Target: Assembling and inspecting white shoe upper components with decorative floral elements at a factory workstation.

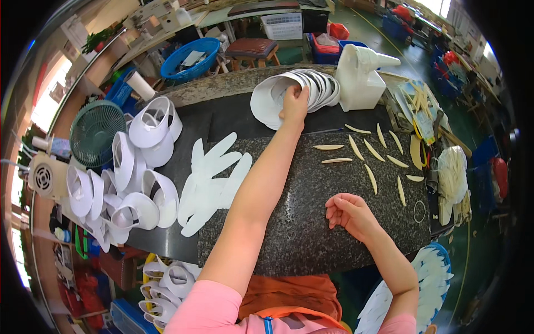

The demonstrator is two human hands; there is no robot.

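My left hand (295,103) reaches to the far side of the bench. Its fingers are closed on the rim of a white visor (266,103) at the near end of a nested row lying on its side. Over the speckled stone slab (295,222), my right hand (353,216) hovers with its fingers curled in and nothing seen in them. Several slim cream crescent strips (355,147) are spread on the slab beyond it. Left of my left forearm lies a fan of flat white oval pieces (214,183), partly hidden by the arm.
Piled white visors (147,128) crowd the bench's left side beside a green fan (98,133). A white plastic bottle (360,78) with a spout stands at the far edge. A blue basin (191,59) lies beyond. At lower right, a blue-rimmed tub (445,261) holds white pieces.
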